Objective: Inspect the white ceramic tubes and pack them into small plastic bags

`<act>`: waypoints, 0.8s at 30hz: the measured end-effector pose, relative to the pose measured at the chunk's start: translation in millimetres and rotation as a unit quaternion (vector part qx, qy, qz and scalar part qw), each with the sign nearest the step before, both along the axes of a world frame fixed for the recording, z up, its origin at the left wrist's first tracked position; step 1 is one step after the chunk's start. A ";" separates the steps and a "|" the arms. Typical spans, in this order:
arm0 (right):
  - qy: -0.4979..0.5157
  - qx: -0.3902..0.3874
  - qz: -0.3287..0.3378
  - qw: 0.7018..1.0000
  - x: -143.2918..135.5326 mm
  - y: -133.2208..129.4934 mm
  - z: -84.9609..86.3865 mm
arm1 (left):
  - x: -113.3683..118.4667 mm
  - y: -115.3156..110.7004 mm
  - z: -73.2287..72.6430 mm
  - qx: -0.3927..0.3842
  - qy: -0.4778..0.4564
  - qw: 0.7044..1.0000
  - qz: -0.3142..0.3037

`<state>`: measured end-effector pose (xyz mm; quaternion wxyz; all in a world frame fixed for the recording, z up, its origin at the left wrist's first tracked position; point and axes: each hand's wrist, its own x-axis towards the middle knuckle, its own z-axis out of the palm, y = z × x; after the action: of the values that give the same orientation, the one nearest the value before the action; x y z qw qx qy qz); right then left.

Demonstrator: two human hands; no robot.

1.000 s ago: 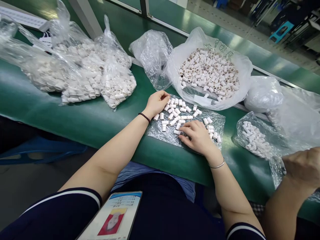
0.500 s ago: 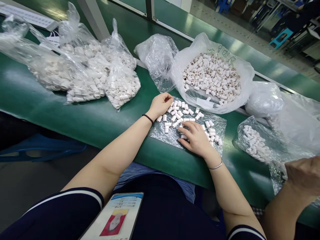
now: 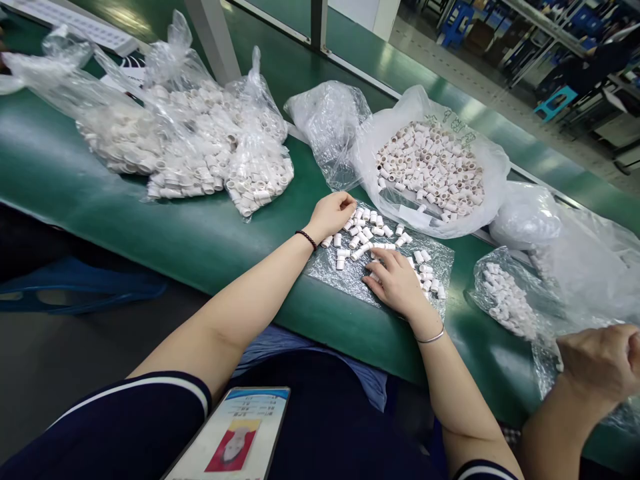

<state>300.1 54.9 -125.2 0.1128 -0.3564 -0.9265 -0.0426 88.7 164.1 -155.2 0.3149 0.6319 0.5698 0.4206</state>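
Observation:
White plastic pipe fittings (image 3: 361,252), some of them tees, lie scattered on a flat clear plastic bag (image 3: 330,272) on the green table. At the bag's far left corner is my left hand (image 3: 331,217), its fingers bent together in a pinch beside the fittings; what they hold, if anything, is hidden. My right hand (image 3: 397,283) rests palm down over the near part of the pile, fingers apart, covering several fittings. Just beyond both hands, a large open plastic bag (image 3: 493,167) holds a heap of the same white fittings.
Several tied bags of fittings (image 3: 190,147) stand at the left. A crumpled clear bag (image 3: 327,123) lies behind my left hand. At the right are a smaller bag of fittings (image 3: 507,300) and another person's hand (image 3: 597,363). A metal post (image 3: 213,40) rises at the back.
The view has shifted slightly, so the table's contents sit a little lower in it. Both my hands keep nearly the same places at the pile. The other person's hand has turned slightly.

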 end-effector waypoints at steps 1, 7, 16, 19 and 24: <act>-0.004 0.003 -0.002 1.000 -0.3 -0.5 0.1 | 0.0 0.2 0.0 0.000 -0.002 1.000 -0.001; 0.001 -0.014 -0.015 1.000 3.4 -4.6 3.2 | -1.9 -11.4 16.5 0.123 -0.038 0.989 0.066; 0.034 -0.027 -0.045 0.998 5.0 9.7 -3.3 | -8.0 -15.0 21.6 0.163 -0.044 0.977 0.129; 0.040 -0.026 -0.048 0.998 9.9 10.0 -1.9 | -8.1 -8.7 12.8 0.132 -0.056 0.981 0.128; 0.055 -0.016 -0.072 0.996 26.4 20.7 5.3 | -5.1 -10.4 12.2 0.133 -0.066 0.982 0.116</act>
<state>326.5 75.6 -119.9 0.1548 -0.4257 -0.8914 -0.0159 83.6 153.7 -143.0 0.2140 0.5682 0.5560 0.5676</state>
